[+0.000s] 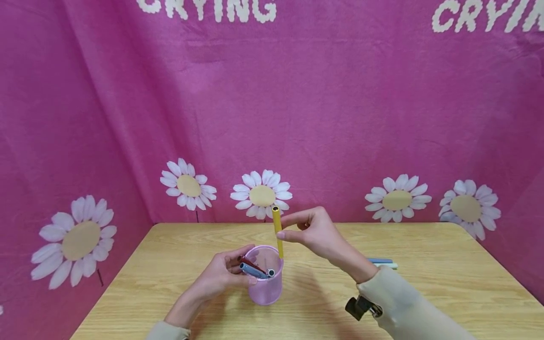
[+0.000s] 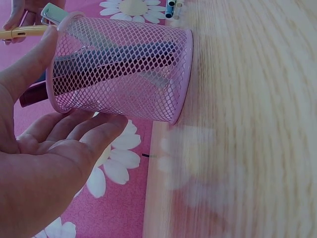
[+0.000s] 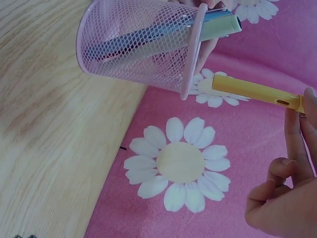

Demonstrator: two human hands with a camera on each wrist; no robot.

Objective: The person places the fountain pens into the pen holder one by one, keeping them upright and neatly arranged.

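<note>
A pink mesh pen cup point(image 1: 267, 285) stands on the wooden table point(image 1: 446, 293). My left hand point(image 1: 231, 271) grips its left side, with the thumb at the rim and the fingers point(image 2: 94, 131) along the wall. A red pen point(image 1: 248, 261) and a blue-grey pen point(image 1: 254, 271) lean inside it. My right hand point(image 1: 293, 229) pinches a yellow pen point(image 1: 277, 230) held nearly upright, its lower end at the cup's right rim. The right wrist view shows the yellow pen point(image 3: 255, 91) just outside the cup's point(image 3: 138, 44) mouth.
Two pens, one blue and one pale green point(image 1: 382, 263), lie on the table behind my right wrist. Pink daisy-print cloth point(image 1: 297, 118) walls in the back and both sides. The table's left edge is close to the cup.
</note>
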